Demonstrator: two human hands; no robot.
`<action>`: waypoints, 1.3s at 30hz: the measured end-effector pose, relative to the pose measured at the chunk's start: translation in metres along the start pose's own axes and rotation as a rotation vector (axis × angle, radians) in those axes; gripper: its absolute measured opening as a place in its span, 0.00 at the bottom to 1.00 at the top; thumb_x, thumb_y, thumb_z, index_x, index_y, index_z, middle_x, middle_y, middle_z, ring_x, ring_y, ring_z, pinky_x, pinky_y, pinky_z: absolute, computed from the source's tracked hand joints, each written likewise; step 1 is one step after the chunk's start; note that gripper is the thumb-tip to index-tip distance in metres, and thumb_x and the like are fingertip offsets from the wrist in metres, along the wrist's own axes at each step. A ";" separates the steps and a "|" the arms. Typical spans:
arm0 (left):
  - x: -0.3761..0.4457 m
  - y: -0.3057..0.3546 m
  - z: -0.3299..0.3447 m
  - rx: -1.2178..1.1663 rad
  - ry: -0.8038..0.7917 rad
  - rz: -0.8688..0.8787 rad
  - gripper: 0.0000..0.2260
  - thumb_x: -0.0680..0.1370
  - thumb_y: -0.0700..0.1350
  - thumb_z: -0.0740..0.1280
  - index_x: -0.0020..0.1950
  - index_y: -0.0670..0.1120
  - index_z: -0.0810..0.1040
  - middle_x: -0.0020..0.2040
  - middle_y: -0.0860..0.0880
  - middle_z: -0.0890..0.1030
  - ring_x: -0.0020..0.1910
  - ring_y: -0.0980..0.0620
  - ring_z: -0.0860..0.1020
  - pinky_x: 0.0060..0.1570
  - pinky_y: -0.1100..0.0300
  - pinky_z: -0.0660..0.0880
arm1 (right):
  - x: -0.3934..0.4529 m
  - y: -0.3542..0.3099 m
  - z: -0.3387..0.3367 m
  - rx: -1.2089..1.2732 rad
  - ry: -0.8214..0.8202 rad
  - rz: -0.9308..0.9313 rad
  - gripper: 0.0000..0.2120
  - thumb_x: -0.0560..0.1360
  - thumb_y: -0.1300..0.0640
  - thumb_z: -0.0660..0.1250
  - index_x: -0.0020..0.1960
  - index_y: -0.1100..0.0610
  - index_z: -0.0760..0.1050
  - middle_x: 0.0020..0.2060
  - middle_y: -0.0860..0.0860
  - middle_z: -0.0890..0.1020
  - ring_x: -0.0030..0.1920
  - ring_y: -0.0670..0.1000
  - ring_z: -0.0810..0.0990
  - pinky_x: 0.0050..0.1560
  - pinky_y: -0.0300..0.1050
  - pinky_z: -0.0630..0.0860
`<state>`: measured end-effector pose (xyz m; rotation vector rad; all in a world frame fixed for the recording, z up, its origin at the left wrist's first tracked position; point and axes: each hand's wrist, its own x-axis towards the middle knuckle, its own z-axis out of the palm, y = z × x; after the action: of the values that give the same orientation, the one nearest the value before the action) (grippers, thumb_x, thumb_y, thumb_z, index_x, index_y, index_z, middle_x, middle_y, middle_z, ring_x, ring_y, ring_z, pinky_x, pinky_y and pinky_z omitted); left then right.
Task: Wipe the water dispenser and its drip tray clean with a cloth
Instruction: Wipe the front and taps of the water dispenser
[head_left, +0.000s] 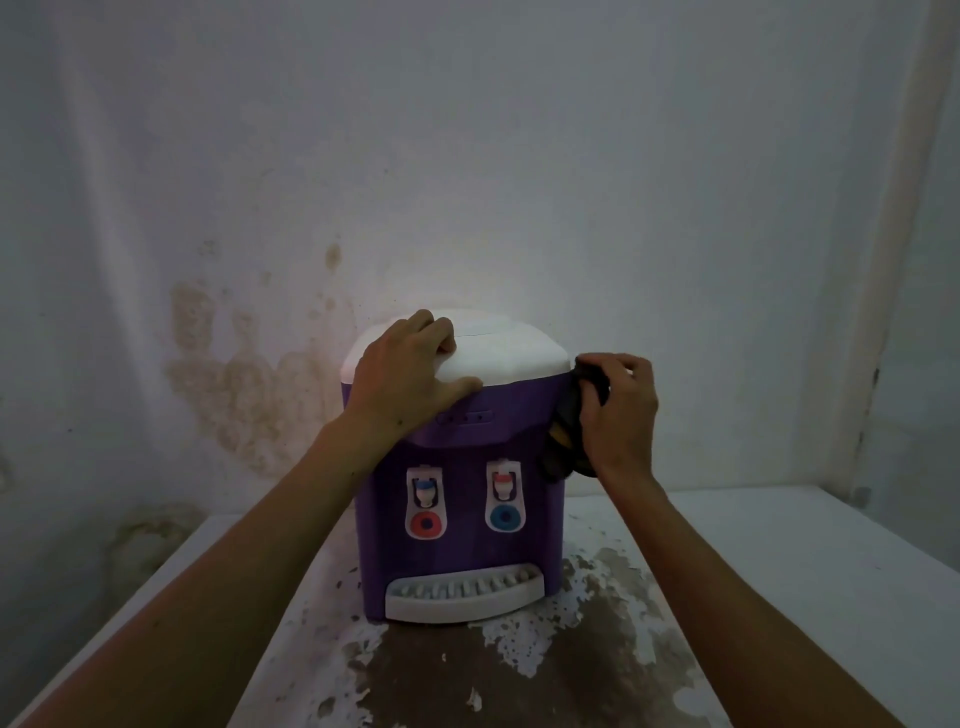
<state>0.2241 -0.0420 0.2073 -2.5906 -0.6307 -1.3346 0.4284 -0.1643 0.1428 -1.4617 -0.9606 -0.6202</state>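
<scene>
Both hands (410, 364) wipe unlabelled dispenser (457, 499) with cloth (569, 431).

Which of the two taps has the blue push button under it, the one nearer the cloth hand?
Yes: the right-hand tap, red-capped, sits above the blue button, nearer the right hand holding the cloth.

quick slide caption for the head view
Left hand steadies the purple dispenser while right hand wipes its side with a dark cloth.
</scene>
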 end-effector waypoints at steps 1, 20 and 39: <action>0.000 0.000 0.000 0.000 0.003 0.001 0.21 0.70 0.59 0.76 0.49 0.45 0.76 0.47 0.51 0.75 0.45 0.49 0.73 0.42 0.57 0.68 | 0.002 0.001 0.001 0.007 0.005 0.030 0.12 0.79 0.66 0.67 0.61 0.58 0.78 0.58 0.55 0.76 0.55 0.52 0.78 0.52 0.18 0.64; -0.004 -0.001 -0.006 0.002 -0.012 0.018 0.16 0.74 0.55 0.74 0.54 0.46 0.80 0.50 0.51 0.78 0.45 0.50 0.76 0.43 0.57 0.71 | -0.004 -0.010 0.003 0.033 0.034 0.009 0.11 0.80 0.61 0.67 0.61 0.57 0.79 0.54 0.56 0.77 0.51 0.48 0.76 0.51 0.19 0.64; -0.004 0.003 -0.004 -0.003 -0.017 -0.039 0.13 0.76 0.52 0.72 0.55 0.46 0.79 0.51 0.51 0.77 0.47 0.48 0.76 0.46 0.57 0.71 | -0.011 -0.005 0.007 -0.041 -0.017 -0.004 0.10 0.80 0.63 0.64 0.59 0.54 0.76 0.52 0.49 0.78 0.50 0.49 0.78 0.47 0.37 0.73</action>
<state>0.2201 -0.0468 0.2065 -2.6076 -0.6854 -1.3276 0.4177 -0.1602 0.1359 -1.5034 -0.9694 -0.6347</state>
